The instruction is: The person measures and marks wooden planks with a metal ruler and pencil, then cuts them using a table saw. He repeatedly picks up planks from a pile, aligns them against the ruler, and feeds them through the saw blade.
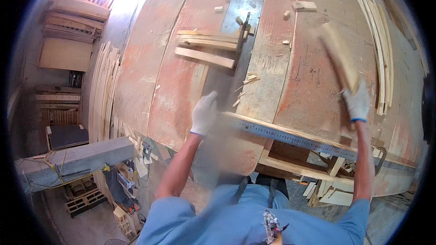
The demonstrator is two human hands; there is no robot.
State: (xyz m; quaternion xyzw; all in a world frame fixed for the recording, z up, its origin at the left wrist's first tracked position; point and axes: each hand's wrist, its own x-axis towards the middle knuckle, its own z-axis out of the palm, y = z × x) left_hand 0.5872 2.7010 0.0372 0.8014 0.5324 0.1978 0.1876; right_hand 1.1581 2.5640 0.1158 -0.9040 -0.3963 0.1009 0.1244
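My right hand, in a white glove, is closed around the near end of a wooden board. The board is blurred by motion and reaches away from me over the right part of the worktable. To the left, my gloved left hand is over the table's near side. Its fingers look bent, but blur hides whether anything is in them. Beyond it, several short wooden strips lie side by side against a dark narrow bar.
A ruler strip runs along the table's near edge. Long slats lie at the right, with wood offcuts and splinters scattered about. More slats stand left of the table, near a grey beam.
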